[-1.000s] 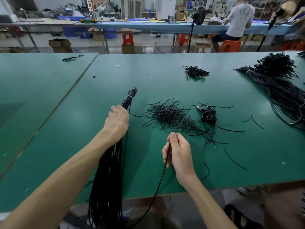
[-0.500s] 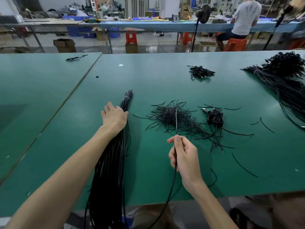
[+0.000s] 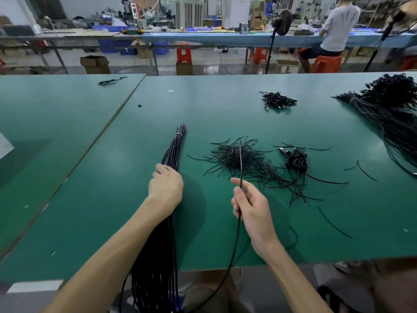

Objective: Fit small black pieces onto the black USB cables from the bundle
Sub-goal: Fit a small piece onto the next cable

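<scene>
A black round-cable bundle [image 3: 173,145], bound by a white tie [image 3: 179,134], is set against a plain green table mat [image 3: 112,199].

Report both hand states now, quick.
Left hand: closed on the cable bundle, fingers curled over it.
Right hand: closed on a single cable, pinched between thumb and forefinger.

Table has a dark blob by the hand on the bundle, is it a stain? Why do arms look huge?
Head view: no stain, the shadow of the left hand on the table, falling to its right. Head view: the wide-angle lens stretches the arms toward the bottom edge; the right hand looks sharp.
</scene>
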Available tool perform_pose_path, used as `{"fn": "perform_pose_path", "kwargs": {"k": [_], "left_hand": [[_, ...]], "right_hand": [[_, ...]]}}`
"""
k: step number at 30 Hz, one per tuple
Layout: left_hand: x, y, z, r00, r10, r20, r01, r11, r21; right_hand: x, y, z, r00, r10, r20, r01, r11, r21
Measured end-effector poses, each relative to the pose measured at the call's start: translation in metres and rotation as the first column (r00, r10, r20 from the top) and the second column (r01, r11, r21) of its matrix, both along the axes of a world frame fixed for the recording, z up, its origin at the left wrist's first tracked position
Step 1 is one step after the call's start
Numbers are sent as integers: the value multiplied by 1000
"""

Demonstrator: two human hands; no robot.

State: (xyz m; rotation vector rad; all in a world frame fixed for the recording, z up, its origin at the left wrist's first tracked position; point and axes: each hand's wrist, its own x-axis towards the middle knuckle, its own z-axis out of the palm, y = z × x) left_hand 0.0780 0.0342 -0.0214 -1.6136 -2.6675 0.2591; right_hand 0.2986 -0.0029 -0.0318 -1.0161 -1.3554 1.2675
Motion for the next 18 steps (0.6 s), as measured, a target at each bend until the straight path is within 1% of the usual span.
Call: {"fn": "perform_pose_path", "kwargs": {"k": [2,5,10,12,15,16,17,18], "left_hand": [[-2,-3,-5,999,-29,-21,30,999,34],[-15,-3,-3,998,-59,21,57,993,105],[-36,5,8,981,-111,158,70,967,244],[-38,5,11,983,-108,146,70,967,244],[-25,2,18,996,-75,51,67,988,140],[-18,-1,23,994,-99,54,91,987,131],[-11,-4,27,985,-151,89,137,979,148],[-3,-9,33,959,-237,155,210,963,170]], "right_hand": [[1,1,-1,1000,-2,0,2,1000,7],[2,2,-3,1000,-9,2,9,1000,11],[3,2,-1,1000,3,-9,-3,1000,19],[3,1,0,1000,11,-21,-11,1000,13],[3,0,3,997,-2,-80,2,1000,0],[4,0,4,994,-14,-104,13,1000,-11],[4,0,4,992,-29,-124,26,999,-24],[5,0,4,989,-44,-141,40,999,-34]]}}
